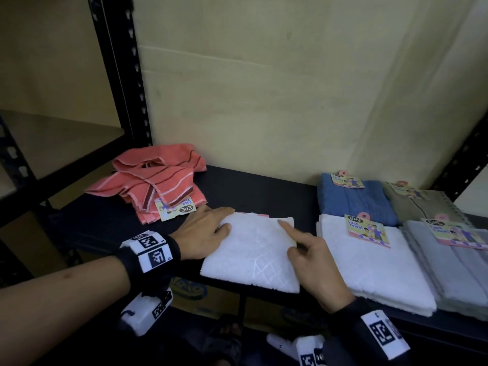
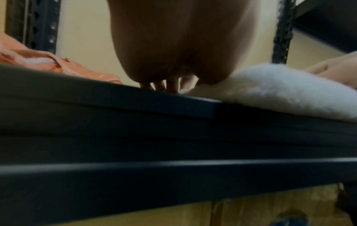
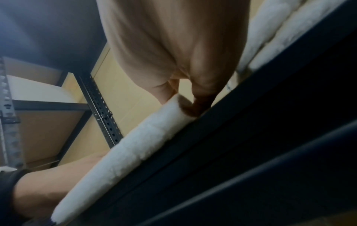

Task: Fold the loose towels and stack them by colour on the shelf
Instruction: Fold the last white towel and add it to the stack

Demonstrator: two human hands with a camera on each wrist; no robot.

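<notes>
Our left hand (image 1: 203, 233) lay flat on the white towel (image 1: 250, 257) | right hand (image 1: 314, 262) pinched its right edge, forefinger straight | fingertips hidden in wrist views.

The folded white towel (image 1: 253, 249) is fluffy terry cloth with a raised diamond weave. The coral towels (image 1: 155, 180) are thinner striped cloth. The shelf (image 1: 258, 191) is dark and matt, its posts (image 1: 124, 75) black punched metal. Glossy paper tags (image 1: 367, 229) sit on the stacks.
</notes>
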